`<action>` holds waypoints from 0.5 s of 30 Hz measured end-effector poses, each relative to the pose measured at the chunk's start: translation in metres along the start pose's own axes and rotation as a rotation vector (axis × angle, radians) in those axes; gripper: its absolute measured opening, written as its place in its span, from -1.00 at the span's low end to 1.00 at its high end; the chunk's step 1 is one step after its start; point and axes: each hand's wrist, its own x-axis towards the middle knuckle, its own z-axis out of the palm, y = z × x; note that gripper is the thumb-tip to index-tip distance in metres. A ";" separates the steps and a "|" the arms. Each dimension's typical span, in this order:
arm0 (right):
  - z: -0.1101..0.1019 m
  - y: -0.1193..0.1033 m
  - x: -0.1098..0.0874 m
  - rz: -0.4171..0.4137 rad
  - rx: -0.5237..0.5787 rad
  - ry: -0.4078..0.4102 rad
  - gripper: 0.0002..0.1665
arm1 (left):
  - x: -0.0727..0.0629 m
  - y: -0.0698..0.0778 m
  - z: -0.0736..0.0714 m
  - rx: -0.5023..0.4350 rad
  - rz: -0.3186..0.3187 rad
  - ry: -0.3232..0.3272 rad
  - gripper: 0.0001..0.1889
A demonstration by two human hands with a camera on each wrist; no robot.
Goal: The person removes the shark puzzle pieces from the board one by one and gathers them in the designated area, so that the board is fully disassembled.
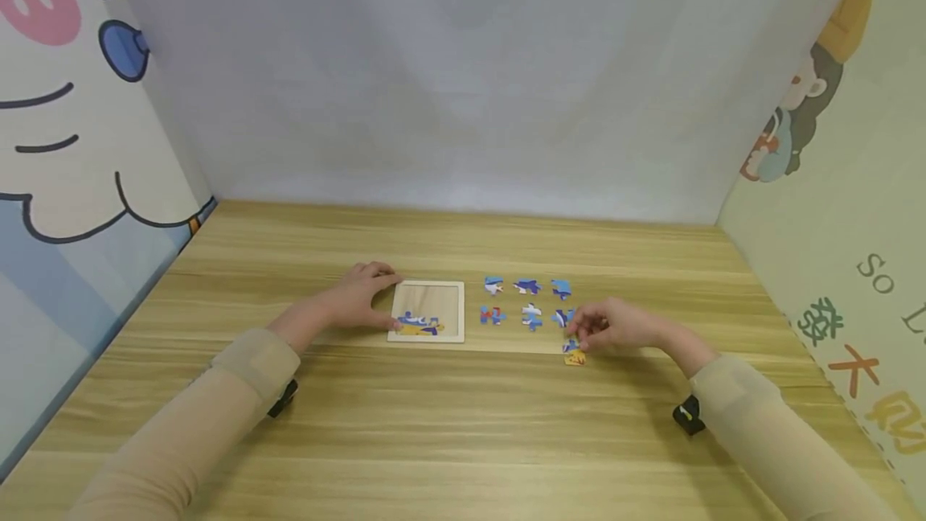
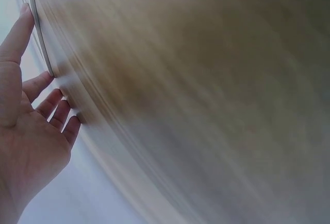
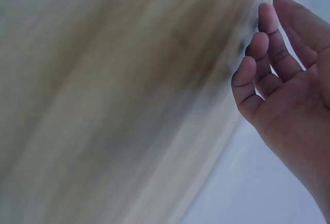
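Observation:
My left hand (image 1: 358, 298) rests at the left side of a square wooden puzzle tray (image 1: 461, 312), thumb by the lower corner and fingers by the upper one. In the left wrist view, its thumb and index finger touch the tray's edge (image 2: 42, 44). Joined blue and yellow puzzle pieces (image 1: 419, 325) lie along the tray's lower side. My right hand (image 1: 615, 323) pinches a blue and yellow puzzle piece (image 1: 575, 358) at its upper part, with thumb and index finger. The other fingers of that hand curl loosely and partly cover a blue piece (image 1: 561, 317).
More loose pieces lie in rows right of the tray, among them a dolphin piece (image 1: 528, 286), a red and blue one (image 1: 493, 315) and a white and blue one (image 1: 531, 316). A pale curtain (image 1: 463, 103) hangs behind the wooden table (image 1: 434, 424); printed panels stand at both sides.

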 end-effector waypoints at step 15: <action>-0.025 -0.045 0.021 -0.068 -0.113 0.059 -0.71 | 0.001 0.001 -0.001 0.011 0.001 -0.007 -0.05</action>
